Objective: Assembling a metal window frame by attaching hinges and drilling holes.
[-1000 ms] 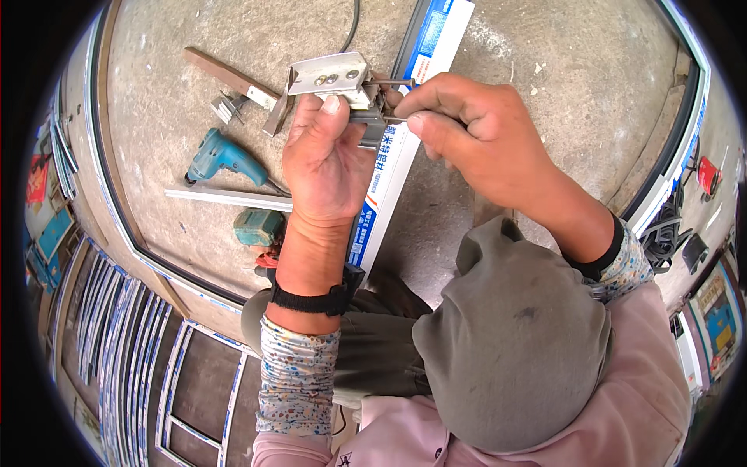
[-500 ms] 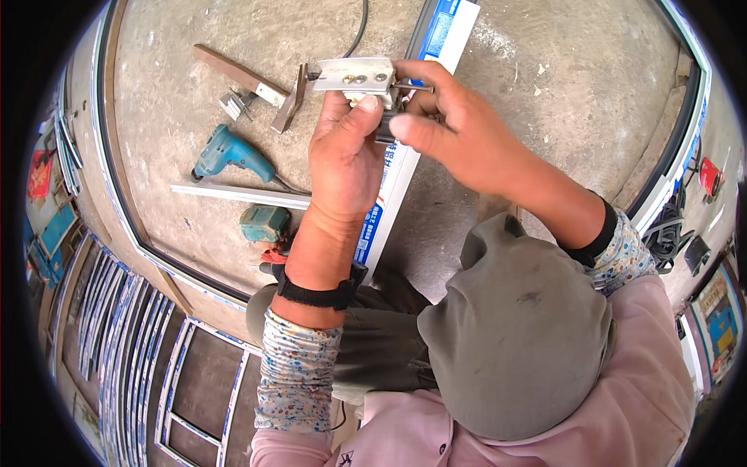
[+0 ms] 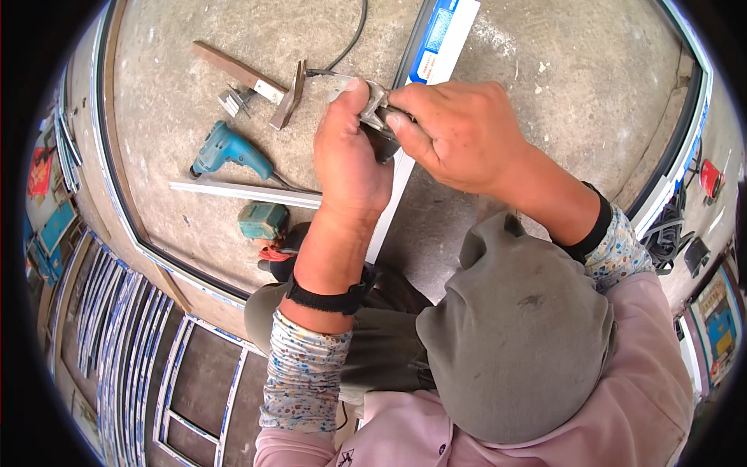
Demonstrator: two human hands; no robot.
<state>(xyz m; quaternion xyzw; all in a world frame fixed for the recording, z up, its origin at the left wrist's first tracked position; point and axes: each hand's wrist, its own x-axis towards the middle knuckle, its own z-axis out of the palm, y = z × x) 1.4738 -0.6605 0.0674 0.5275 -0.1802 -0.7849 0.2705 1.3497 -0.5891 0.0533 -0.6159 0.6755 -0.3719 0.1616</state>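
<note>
Tilted over since the earlier frame, the metal fitting [image 3: 374, 106] sits above the blue-and-white profile [image 3: 461, 35], my left hand [image 3: 352, 152] clasping it, my right hand [image 3: 471, 132] pinching its right edge; I judge this hand adjustment; next calls for a steady left hold.

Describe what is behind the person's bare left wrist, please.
A slender white metal bar and the dark cable of a teal pistol-shaped drill reach its left edge. Behind the wrist everything is covered, so where the bar ends cannot be seen.
</note>
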